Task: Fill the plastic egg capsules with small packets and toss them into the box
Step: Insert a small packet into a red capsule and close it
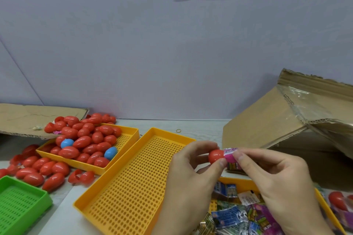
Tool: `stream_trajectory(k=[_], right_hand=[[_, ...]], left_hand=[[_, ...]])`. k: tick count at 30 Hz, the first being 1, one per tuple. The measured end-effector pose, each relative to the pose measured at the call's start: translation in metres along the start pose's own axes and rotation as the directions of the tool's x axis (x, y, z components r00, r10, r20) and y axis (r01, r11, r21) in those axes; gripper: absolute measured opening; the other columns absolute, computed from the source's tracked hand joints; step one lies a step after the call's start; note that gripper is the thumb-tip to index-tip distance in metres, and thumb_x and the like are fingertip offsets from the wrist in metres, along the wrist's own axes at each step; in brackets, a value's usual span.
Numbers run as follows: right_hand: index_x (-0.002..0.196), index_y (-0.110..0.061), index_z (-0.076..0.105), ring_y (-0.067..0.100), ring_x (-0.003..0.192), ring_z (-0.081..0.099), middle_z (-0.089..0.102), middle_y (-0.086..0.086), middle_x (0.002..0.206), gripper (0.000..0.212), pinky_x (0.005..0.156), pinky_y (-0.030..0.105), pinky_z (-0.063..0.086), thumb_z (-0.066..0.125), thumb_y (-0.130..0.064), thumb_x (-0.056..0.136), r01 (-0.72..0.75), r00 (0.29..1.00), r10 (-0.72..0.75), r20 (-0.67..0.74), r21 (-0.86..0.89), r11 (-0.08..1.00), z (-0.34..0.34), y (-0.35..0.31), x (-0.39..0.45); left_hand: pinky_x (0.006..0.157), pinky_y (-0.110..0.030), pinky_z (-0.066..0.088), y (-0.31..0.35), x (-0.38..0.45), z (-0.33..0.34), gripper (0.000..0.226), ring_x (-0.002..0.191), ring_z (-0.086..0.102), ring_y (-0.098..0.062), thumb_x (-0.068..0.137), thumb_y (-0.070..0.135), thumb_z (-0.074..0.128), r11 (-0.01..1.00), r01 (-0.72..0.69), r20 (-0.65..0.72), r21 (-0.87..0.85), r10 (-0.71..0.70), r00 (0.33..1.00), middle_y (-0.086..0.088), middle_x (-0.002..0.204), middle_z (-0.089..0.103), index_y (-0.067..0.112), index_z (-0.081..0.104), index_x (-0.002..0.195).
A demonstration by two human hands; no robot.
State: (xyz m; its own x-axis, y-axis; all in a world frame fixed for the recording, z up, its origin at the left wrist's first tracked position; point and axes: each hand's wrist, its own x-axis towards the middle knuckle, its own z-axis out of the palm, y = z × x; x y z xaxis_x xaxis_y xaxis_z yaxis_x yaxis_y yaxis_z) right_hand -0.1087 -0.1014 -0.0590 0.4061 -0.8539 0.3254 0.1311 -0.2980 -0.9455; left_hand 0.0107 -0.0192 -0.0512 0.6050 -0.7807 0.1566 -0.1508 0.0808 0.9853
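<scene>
The person is in the filling step. The left hand (191,160) has a red egg capsule (216,156) pinched between thumb and curled fingers, held up over the bench (200,129), above the near end of the empty yellow perforated tray (133,173). The right hand (271,175) pinches a pink packet (231,156) by its end and has it right against the capsule's open side; how far in it sits I cannot tell, as fingers cover the joint.

From here I'd judge the packet needs pushing fully inside, folded or squashed if it is too long. Then the capsule needs closing. No loose half shows in either hand, so it may be hinged or a half must be fetched. After that comes a toss to the right, into the cardboard box (286,120), which lies tipped with its opening toward the person.

More supplies are close. Packets in blue, green and purple (235,215) lie heaped in a second yellow tray (236,182) under the hands. Red egg capsules with two blue ones (86,143) fill a far yellow tray (126,129) at left and spill onto the bench. A green tray (23,202) sits at the near left corner.
</scene>
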Motion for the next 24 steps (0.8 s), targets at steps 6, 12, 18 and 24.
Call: stream_trajectory(k=[6,12,18,24], right_hand=[[0.076,-0.044,0.078,0.007,0.066,0.073,0.075,-0.009,0.069,0.017,0.055,0.019,0.056,0.076,-0.035,0.062,0.033,0.999,-0.035,-0.029,-0.056,0.998,0.0009,0.0002,-0.0016],[0.079,-0.044,0.078,0.008,0.065,0.073,0.076,-0.008,0.070,0.021,0.056,0.017,0.056,0.077,-0.032,0.061,0.052,0.999,-0.052,-0.012,-0.033,0.998,0.0018,-0.0005,-0.0013],[0.082,-0.041,0.078,0.014,0.073,0.074,0.077,-0.007,0.077,0.022,0.065,0.031,0.060,0.076,-0.033,0.062,0.040,0.999,-0.040,0.021,-0.041,0.998,0.0000,0.0033,-0.0009],[0.080,-0.037,0.080,0.009,0.083,0.073,0.077,-0.010,0.085,0.018,0.068,0.024,0.059,0.073,-0.034,0.064,0.078,0.996,-0.077,0.044,-0.022,0.997,-0.0001,0.0029,-0.0007]], left_hand=[[0.076,-0.019,0.057,-0.0007,0.0003,-0.0006,0.024,0.092,0.071,-0.007,0.081,0.009,0.079,1.000,0.010,-0.008,-0.019,-0.010,1.000,0.005,0.097,0.076,0.021,0.072,0.101],[0.083,-0.021,0.057,-0.0011,-0.0008,-0.0014,0.023,0.093,0.072,-0.007,0.081,0.011,0.079,0.992,0.071,0.038,-0.109,-0.067,0.997,0.005,0.097,0.077,0.019,0.073,0.101],[0.085,-0.037,0.059,-0.0019,-0.0009,-0.0026,0.022,0.092,0.074,-0.021,0.080,0.007,0.079,0.980,0.088,0.039,-0.180,-0.082,0.996,0.000,0.100,0.076,0.016,0.073,0.100],[0.077,-0.027,0.060,-0.0011,-0.0012,-0.0035,0.022,0.091,0.073,-0.015,0.081,0.006,0.078,0.990,0.065,0.040,-0.127,-0.061,0.997,0.005,0.099,0.075,0.020,0.073,0.098]])
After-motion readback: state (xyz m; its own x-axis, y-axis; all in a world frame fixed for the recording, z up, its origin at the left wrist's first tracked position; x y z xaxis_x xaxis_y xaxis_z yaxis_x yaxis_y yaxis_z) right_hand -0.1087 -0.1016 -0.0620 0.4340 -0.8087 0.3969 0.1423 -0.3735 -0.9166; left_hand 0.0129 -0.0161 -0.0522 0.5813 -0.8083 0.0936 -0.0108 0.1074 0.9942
